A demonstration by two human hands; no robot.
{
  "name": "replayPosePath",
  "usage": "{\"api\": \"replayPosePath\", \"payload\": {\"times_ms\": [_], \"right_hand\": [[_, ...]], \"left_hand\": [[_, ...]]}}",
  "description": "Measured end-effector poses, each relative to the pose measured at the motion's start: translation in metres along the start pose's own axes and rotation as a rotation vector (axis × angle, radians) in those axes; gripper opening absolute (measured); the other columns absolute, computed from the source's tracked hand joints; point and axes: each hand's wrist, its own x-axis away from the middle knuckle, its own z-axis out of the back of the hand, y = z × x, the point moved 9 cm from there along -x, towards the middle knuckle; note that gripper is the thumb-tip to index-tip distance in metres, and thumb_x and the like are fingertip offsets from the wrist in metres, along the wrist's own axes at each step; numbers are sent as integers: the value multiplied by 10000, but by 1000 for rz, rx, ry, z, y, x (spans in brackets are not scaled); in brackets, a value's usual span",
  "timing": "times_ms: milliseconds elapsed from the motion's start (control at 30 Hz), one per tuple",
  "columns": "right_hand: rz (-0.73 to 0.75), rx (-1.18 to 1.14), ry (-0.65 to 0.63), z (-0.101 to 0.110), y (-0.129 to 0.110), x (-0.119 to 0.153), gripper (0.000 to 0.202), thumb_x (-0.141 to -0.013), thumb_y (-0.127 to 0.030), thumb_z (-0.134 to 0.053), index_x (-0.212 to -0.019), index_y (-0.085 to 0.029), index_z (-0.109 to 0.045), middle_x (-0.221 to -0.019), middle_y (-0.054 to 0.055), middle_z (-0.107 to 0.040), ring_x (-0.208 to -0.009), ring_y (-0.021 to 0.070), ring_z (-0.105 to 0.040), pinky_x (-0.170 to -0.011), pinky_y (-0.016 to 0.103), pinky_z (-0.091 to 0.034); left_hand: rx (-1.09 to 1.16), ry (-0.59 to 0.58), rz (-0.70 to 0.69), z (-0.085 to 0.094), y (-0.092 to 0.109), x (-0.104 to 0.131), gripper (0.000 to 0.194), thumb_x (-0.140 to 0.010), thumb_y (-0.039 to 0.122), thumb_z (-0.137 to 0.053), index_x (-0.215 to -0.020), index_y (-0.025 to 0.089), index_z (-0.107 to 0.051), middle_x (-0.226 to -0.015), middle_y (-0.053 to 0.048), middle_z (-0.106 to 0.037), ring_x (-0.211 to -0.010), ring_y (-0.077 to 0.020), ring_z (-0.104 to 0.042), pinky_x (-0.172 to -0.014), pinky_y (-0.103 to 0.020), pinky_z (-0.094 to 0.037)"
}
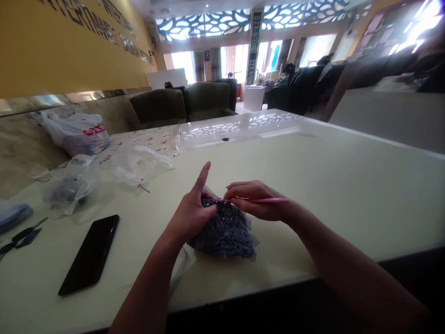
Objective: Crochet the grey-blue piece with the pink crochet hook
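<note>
A dark blue-grey piece of crochet work (225, 232) with a ruffled, frilly surface rests near the front edge of the table. My left hand (196, 208) grips its upper left edge between thumb and fingers, with the index finger pointing up. In my right hand (255, 199) is a pink crochet hook (269, 201), held lying nearly level. Its tip meets the top edge of the crochet work, close to my left thumb. A strand of the yarn seems to run up by the left index finger, but its path is hard to make out.
A black phone (91, 255) lies on the pale table (330, 185) at left, with dark-handled scissors (21, 240) beyond it. Clear plastic bags (71, 185) and a full white carrier bag (78, 132) stand farther back. Dark green chairs (208, 99) are behind the table.
</note>
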Motion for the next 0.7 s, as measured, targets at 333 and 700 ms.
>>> {"api": "replayPosePath", "payload": {"times_ms": [333,700], "right_hand": [[150,707,56,-27,-2,-4,242,-977,-183,-426,-754,-168,-518,-717,8,-508,-647,130,-384,-711,276,-377],[140,996,421,-34,-18,-1,260,-972,-120,-438,-730,-171,-518,-690,21,-523,-606,148,-388,-586,301,-254]], "left_hand": [[-186,196,70,2,-8,-1,904,-771,101,-610,-1566,341,-253,-843,40,-686,-785,-147,-629,-860,-308,-466],[682,123,321,-14,-40,-4,1103,-677,143,-809,-1583,259,-191,-783,39,-686,-695,-118,-636,-740,-251,-463]]}}
